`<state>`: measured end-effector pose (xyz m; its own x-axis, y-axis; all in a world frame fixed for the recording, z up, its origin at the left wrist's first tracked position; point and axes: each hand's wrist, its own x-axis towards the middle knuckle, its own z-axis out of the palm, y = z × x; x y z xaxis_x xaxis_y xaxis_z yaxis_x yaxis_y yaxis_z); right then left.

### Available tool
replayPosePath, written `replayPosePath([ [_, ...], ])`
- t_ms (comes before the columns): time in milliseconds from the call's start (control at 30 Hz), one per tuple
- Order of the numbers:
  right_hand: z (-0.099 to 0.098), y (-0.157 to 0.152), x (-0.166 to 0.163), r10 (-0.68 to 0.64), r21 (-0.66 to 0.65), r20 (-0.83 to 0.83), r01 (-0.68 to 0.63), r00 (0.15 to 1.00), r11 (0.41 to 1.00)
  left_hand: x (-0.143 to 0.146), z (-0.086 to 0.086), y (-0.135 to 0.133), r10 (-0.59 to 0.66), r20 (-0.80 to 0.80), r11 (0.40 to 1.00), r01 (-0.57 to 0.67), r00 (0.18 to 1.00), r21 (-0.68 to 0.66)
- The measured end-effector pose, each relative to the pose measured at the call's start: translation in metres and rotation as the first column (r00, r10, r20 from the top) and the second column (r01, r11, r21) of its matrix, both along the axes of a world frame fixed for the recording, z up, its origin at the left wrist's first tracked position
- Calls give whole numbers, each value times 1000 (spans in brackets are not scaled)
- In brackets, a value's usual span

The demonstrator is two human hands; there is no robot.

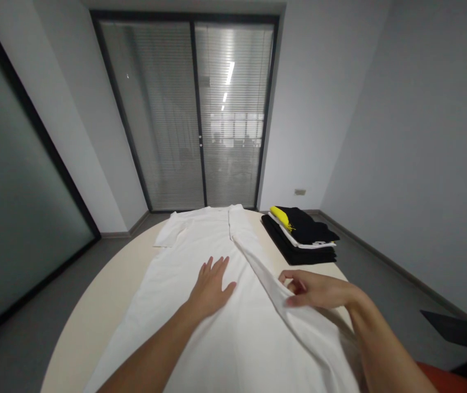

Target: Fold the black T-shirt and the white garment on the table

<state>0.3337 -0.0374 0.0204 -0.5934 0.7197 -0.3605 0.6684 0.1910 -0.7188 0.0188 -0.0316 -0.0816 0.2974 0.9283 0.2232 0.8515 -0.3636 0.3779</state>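
Observation:
A white T-shirt point(184, 305) lies spread along the round cream table point(94, 305), its collar at the far end. My left hand point(211, 286) rests flat and open on the middle of the shirt, fingers stretched out. My right hand point(313, 290) pinches the shirt's right edge, which is lifted and folded inward as a long diagonal flap point(258, 262). The shirt's left sleeve point(166, 233) lies flat at the far left.
A stack of folded clothes point(301, 234), black with white and yellow pieces, sits on the table's far right. Glass doors with blinds point(194, 114) stand behind. A dark chair edge point(458, 327) and something red point(450, 379) are at lower right.

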Motion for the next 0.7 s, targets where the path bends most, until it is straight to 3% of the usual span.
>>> replayPosePath([
  [100, 1, -9, -17, 111, -107, -192, -133, 975, 985, -1, 2, 0, -30, 37, 999, 29, 999, 31],
  [167, 0, -13, -29, 151, -123, -221, -182, 964, 976, -1, 4, 0, -51, 51, 997, 48, 997, 63],
  [333, -10, -14, -42, 157, -171, -109, -174, 982, 970, 1, 16, -2, -144, 63, 982, 135, 988, 132],
  [467, -7, -16, -42, 129, -203, -57, -138, 990, 969, 5, 22, -6, -252, 28, 954, 243, 967, 174],
  [533, -3, -20, -47, 160, -272, -136, -192, 978, 943, 6, 22, -7, -282, 23, 946, 273, 959, 177],
  [700, -7, -24, -68, 292, -449, -331, -422, 897, 787, 4, 18, -5, -327, 15, 938, 323, 945, 124],
])
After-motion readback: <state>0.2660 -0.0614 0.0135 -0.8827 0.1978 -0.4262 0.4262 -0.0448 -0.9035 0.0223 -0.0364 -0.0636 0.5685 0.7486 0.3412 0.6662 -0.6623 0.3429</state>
